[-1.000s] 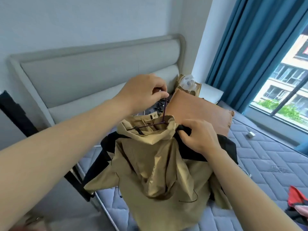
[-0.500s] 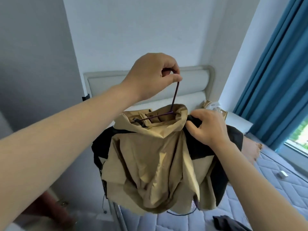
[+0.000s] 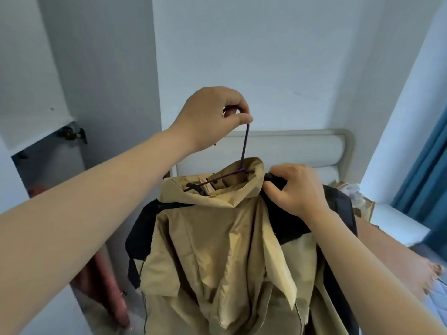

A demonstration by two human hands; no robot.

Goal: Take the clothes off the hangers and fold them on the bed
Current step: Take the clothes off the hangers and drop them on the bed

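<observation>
A tan hooded jacket point(image 3: 217, 250) with black shoulders hangs on a thin purple hanger point(image 3: 244, 151), held up in the air in front of me. My left hand point(image 3: 212, 117) grips the hanger's hook from above, fingers curled round it. My right hand point(image 3: 294, 189) pinches the black fabric at the jacket's right shoulder, just beside the hood. The hanger's arms are mostly hidden inside the hood and collar. The bed point(image 3: 437, 296) shows only at the lower right edge, with its padded grey headboard point(image 3: 302, 148) behind the jacket.
A white wall fills the background. Blue curtains point(image 3: 425, 189) hang at the right. A white bedside surface point(image 3: 396, 226) and a brown pillow's point(image 3: 430, 272) edge sit right of the jacket. At the left stands a grey panel with a metal fitting point(image 3: 72, 134).
Both hands have lifted the jacket and hanger higher off the bed. The view has tilted upward, so most of the mattress has dropped out of sight. Both grips are unchanged.
</observation>
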